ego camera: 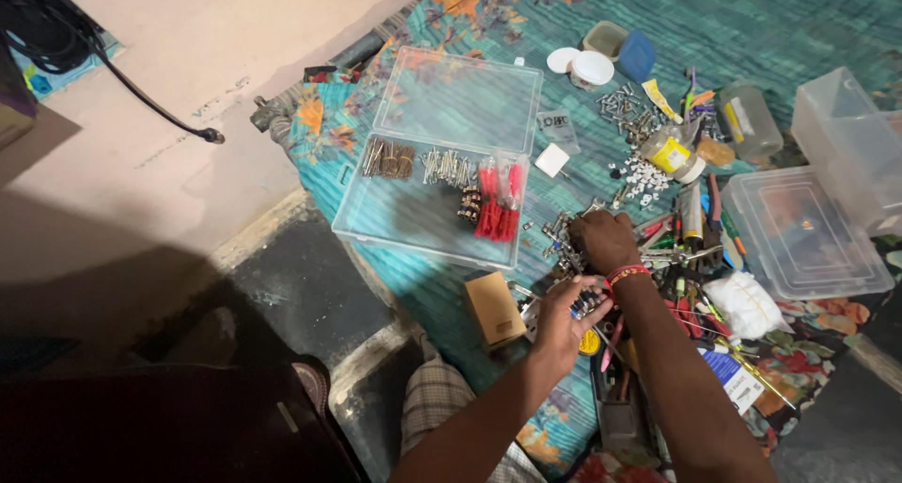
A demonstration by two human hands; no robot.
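My right hand [601, 240], with a red thread band at the wrist, is closed over a heap of small metal screws and fittings [562, 234] on the teal patterned cloth [770, 23]. Just below it, my left hand [564, 321] pinches several small dark metal parts [588, 301]. An open clear plastic organiser box [442, 215] lies to the left of both hands, holding brown screws, silver screws, brass pieces and red wall plugs [499, 201]. A small brown cardboard box [495, 308] sits beside my left hand.
Screwdrivers, pliers and loose tools [691, 257] crowd the cloth right of my hands. Clear plastic containers [806, 234] stand at the right, with jars, lids and white plugs farther back. A white cloth bundle [747, 304] lies nearby. A black cable [141, 98] crosses the pale floor at left.
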